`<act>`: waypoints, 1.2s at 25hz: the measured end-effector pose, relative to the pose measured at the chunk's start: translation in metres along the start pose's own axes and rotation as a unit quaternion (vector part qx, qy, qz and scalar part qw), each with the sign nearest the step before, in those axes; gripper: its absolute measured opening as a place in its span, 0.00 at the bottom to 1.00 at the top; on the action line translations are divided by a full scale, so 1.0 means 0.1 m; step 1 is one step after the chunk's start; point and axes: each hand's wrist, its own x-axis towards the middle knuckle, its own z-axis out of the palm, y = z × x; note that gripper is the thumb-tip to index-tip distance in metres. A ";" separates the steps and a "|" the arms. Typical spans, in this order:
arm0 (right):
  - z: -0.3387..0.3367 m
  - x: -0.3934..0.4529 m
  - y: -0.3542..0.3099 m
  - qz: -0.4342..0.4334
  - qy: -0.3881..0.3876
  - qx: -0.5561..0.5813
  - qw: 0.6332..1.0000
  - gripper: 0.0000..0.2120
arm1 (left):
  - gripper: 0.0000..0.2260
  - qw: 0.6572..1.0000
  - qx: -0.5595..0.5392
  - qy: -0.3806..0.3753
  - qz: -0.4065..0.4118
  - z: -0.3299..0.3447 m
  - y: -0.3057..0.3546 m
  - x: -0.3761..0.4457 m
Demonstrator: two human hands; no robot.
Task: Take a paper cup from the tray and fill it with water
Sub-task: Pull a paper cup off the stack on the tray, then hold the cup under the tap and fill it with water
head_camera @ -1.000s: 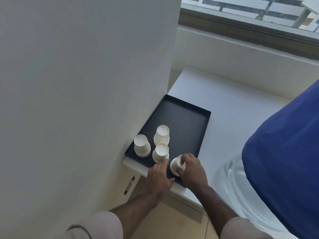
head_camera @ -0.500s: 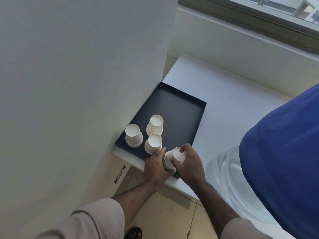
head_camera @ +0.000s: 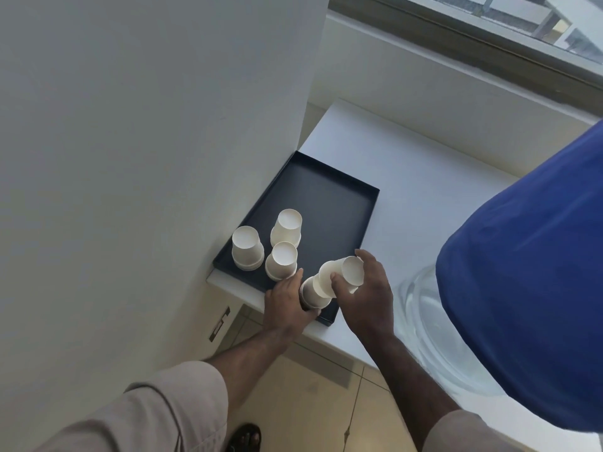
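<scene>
A black tray lies on the white counter against the wall. On it stand three short stacks of upside-down white paper cups. At the tray's near corner my left hand holds the lower part of a fourth cup stack. My right hand grips the top paper cup, tilted and partly pulled off that stack.
A large blue water bottle on a clear dispenser top fills the right side. A white wall stands close on the left. A window ledge runs along the back. Tiled floor and my shoe show below.
My right hand has lifted and tilted the top cup, drawing it away from the stack that my left hand now grips. The camera has shifted slightly.
</scene>
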 end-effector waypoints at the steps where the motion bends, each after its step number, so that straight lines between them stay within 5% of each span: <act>1: -0.03 -0.02 -0.02 0.000 0.024 0.007 1.000 0.26 | 0.42 1.000 -0.012 0.015 0.000 -0.02 0.00 -0.04; 6: -0.21 -0.22 -0.16 0.002 0.115 0.075 0.991 0.24 | 0.40 0.995 -0.050 0.090 0.009 -0.19 0.16 -0.24; 9: -0.35 -0.34 -0.24 0.031 0.122 0.177 0.976 0.22 | 0.38 0.966 -0.253 0.059 0.004 -0.39 0.43 -0.40; 12: -0.53 -0.49 -0.27 0.122 0.081 0.330 0.932 0.17 | 0.37 0.895 -0.439 -0.083 -0.007 -0.54 0.74 -0.63; 17: -0.86 -1.00 -0.07 0.201 -0.058 0.462 0.862 0.15 | 0.29 0.849 -0.523 -0.065 -0.038 -0.49 1.19 -1.05; 22: -1.09 -1.36 0.20 0.210 -0.107 0.415 0.879 0.15 | 0.33 0.853 -0.518 -0.044 -0.036 -0.37 1.27 -1.38; 26: -1.30 -1.59 0.51 0.202 -0.033 0.303 0.931 0.11 | 0.32 0.856 -0.511 -0.073 -0.021 -0.27 1.23 -1.61; 30: -1.56 -1.77 0.99 0.118 0.050 0.121 0.984 0.06 | 0.32 0.896 -0.439 -0.059 -0.033 -0.03 1.05 -1.89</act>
